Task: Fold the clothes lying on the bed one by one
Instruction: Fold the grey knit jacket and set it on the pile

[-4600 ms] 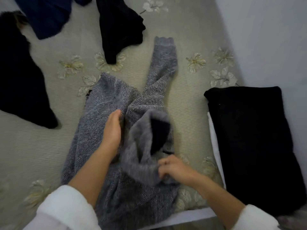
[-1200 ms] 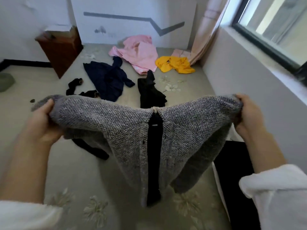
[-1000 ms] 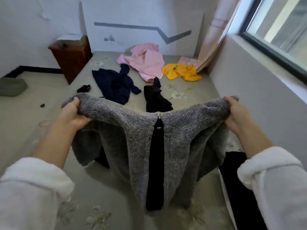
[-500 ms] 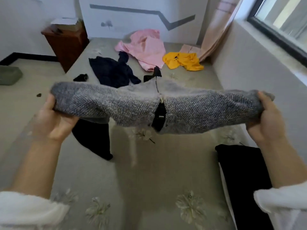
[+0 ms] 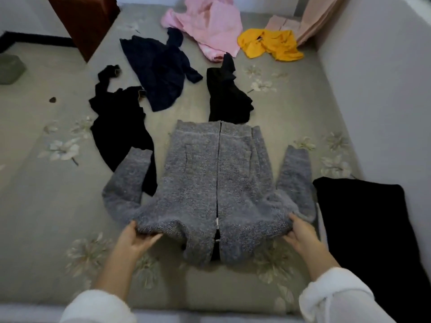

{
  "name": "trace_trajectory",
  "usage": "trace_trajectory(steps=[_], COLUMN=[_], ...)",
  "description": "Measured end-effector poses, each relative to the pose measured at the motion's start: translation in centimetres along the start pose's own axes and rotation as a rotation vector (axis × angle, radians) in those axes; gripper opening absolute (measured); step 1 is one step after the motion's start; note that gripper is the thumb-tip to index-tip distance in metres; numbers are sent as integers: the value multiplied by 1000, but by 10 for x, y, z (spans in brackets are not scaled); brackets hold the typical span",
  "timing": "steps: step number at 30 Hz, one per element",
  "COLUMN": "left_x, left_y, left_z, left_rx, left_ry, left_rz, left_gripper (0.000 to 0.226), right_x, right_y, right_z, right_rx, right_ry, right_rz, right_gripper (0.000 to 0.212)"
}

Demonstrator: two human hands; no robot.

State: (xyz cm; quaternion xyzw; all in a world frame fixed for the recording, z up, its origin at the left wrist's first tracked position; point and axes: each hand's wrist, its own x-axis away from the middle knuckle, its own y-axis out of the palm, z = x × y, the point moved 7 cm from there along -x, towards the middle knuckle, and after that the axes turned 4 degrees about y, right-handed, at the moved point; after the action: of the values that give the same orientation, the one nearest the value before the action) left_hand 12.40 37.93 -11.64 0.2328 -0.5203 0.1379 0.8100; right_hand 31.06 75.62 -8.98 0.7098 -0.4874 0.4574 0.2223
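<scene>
A grey knit zip cardigan [image 5: 198, 183] lies spread front-up on the bed [image 5: 46, 206], hem far from me, both sleeves laid out to the sides. My left hand [image 5: 135, 238] grips its near left shoulder. My right hand [image 5: 300, 234] grips the near right shoulder. The zip runs down the middle and gapes open near the collar. The left sleeve overlaps a black garment [image 5: 119, 129].
A folded black garment [image 5: 368, 234] lies at the right by the wall. Farther off lie a navy garment [image 5: 161, 68], a second black garment [image 5: 226, 94], a pink one [image 5: 210, 22] and a yellow one [image 5: 270, 43]. A brown cabinet [image 5: 86, 19] stands at the back left.
The cardigan was held up in the air, stretched between both hands; now it lies flat on the bed, and both hands have come down low with its shoulders.
</scene>
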Motion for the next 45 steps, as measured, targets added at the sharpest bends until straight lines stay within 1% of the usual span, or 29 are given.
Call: trace_trajectory(steps=[2,3,4,5,7,8,9,11,12,16,18,20,21,23,24,26,28,29,31,33,35,36,37,39,41,42,43,44,45], left_x=[-7,-12,-16,-20,-26,-31,-38,-47,-51,-64,-68,-69,-68,-63,-61,-52,-44,-41,-41,-47,-55,-56,-55,-50,-45,-42,-40,-40,-39], left_y=[-8,-13,-18,-26,-39,-46,-51,-50,-48,-36,-29,-16,-10,4,11,22,26,23,11,-9,-37,-51,-63,-80,-88,-89,-89,-87,-83], left_z=[1,-1,-8,-20,-54,-71,-87,-110,-117,-127,-124,-120,-118,-112,-110,-104,-91,-85,-83,-94,-114,-127,-139,-162,-175,-178,-179,-180,-180], left_rx=[48,53,27,-52,-396,-610,-805,-1050,-1125,-1375,-1632,-1885,-1928,-1871,-1790,-1591,-1425,-1353,-1193,-1150,-1158,-1141,-1107,-1040,-1069,-1137,-1248,-1390,-1554], left_ry=[88,112,118,105,58,45,48,109,148,313,412,521,559,611,637,643,650,637,497,305,135,51,-32,-150,-194,-182,-153,-108,-48], left_rz=[-1,-14,-23,-12,25,33,29,1,-10,-43,-34,-33,-32,-81,-155,-312,-354,-352,-361,-340,-254,-207,-173,-157,-198,-230,-275,-334,-394], left_gripper=[33,23,20,23,24,27,29,30,33,41,44,43,40,26,23,25,28,32,36,40,38,35,32,27,21,16,10,11,14], right_x=[-7,-8,-9,-11,-20,-26,-31,-41,-46,-65,-66,-67,-67,-65,-64,-59,-56,-59,-67,-72,-74,-73,-71,-67,-61,-61,-61,-61,-59], right_y=[-5,-6,-8,-8,-8,-9,-11,-12,-9,6,18,28,31,39,45,50,45,39,26,20,15,13,10,1,-6,-10,-11,-9,-7], right_z=[-1,0,3,11,37,52,65,83,94,132,141,136,129,114,107,86,69,66,75,97,134,154,172,199,215,218,221,222,223], right_rx=[-34,-61,-72,-85,-16,103,288,668,773,1097,1248,1406,1420,1342,1246,908,570,447,324,346,395,422,477,522,532,567,606,714,839], right_ry=[-34,-47,-58,-53,-12,-12,-27,-105,-126,-149,-210,-328,-361,-395,-410,-410,-377,-323,-194,-71,74,130,162,209,210,166,139,77,2], right_rz=[11,-6,-29,-67,-117,-93,-47,65,57,-135,-237,-196,-136,-113,-137,-160,-143,-126,-92,-112,-136,-151,-172,-178,-151,-145,-168,-207,-246], right_gripper=[45,36,21,10,18,22,25,27,26,13,5,19,24,29,29,23,21,24,33,45,59,60,54,32,7,15,30,43,48])
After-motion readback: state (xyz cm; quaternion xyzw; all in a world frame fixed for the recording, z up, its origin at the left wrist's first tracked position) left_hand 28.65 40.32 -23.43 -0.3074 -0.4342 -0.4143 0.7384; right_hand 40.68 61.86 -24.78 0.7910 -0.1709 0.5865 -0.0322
